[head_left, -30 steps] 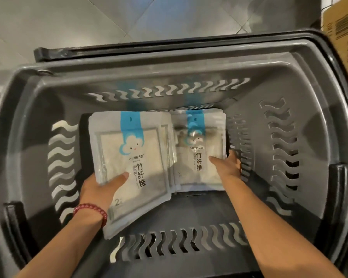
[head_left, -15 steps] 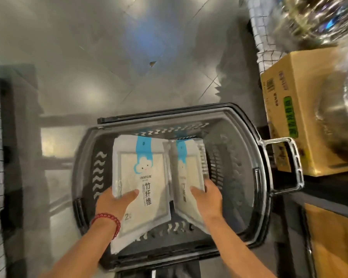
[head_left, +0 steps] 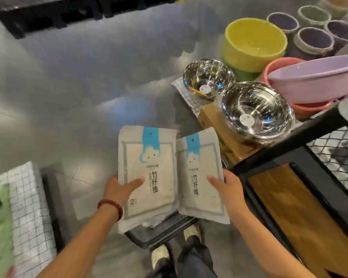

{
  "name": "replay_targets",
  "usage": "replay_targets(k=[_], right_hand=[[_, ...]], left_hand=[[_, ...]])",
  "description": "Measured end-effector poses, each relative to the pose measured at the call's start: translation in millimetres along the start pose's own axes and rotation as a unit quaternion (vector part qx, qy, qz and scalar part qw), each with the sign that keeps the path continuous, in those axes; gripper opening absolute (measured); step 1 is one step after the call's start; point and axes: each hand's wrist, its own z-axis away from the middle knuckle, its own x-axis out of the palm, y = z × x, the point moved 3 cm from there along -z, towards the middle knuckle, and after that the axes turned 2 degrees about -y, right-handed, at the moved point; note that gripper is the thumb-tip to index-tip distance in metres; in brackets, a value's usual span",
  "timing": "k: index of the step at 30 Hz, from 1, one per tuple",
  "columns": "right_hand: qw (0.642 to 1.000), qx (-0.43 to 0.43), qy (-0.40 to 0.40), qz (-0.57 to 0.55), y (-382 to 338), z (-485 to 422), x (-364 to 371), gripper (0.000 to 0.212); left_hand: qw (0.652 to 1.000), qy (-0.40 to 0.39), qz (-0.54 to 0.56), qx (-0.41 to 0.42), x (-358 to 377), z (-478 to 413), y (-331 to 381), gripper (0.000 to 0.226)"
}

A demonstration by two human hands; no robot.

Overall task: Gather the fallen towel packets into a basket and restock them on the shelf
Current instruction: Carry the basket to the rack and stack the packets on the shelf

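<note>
Clamping one packet stack, the left grip sat at nine o'clock; the right grip clamped a second stack.

towel packets: 2 faces showed, one in left hand, one in right hand; more lay beneath, uncountable | steel bowls: 2, beyond the right grip | plastic basins: 3; small pots: 5 | basket: 1, below both grips
</note>
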Motion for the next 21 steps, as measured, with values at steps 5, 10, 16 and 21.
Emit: replay_targets(k=[5,10,16,21], right_hand=[[0.989,-0.055,0.102,-0.086,-63,86,-93,0.013],[0.956,-0.103,0.235,-0.143,-91,153,-200,0.008],[0.88,-0.146,0.391,-0.228,-81,203,-329,0.01],[0.819,-0.136,0.504,-0.239,-54,214,-432,0.008]], left_hand=[[0.991,-0.095,-0.009,0.093,21,60,93,0.019],[0.965,-0.197,-0.01,0.174,93,104,179,0.018],[0.903,-0.36,0.052,0.228,254,157,255,0.029],[0.872,-0.46,0.024,0.166,385,189,271,0.062]])
